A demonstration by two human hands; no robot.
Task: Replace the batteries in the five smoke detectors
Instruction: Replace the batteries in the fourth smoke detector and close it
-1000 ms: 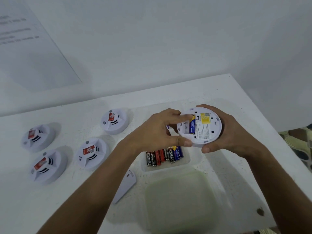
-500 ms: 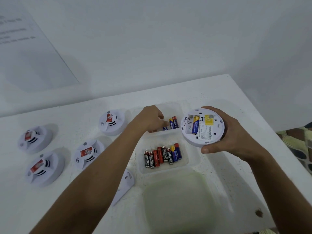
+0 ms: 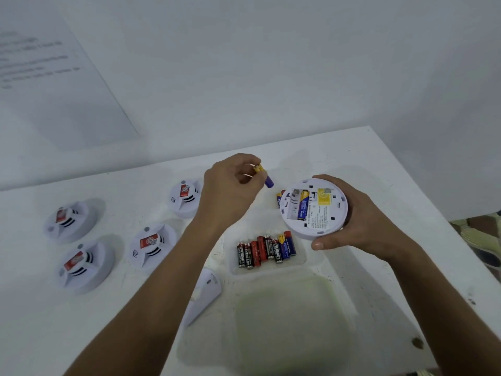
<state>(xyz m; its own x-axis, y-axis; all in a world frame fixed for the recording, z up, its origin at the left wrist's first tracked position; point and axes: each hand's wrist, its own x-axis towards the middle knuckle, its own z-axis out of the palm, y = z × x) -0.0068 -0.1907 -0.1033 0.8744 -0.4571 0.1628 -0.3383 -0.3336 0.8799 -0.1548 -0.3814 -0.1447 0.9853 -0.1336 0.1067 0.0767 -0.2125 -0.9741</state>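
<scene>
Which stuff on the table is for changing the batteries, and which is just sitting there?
For the job: left hand pinching a battery; right hand holding the open detector; tray batteries; four waiting detectors.

Just lying there: white cover piece; greenish lid; paper sheet.

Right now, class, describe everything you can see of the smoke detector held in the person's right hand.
The smoke detector is a round white disc, plastic by its look, held above the white table with its underside facing up. The right hand grips its rim, thumb on the near edge, fingers round the far side. Its battery bay is uncovered: one blue and yellow battery lies in the right slot, and the left slot is empty. A yellow sticker and small printed text lie beside the bay.
</scene>
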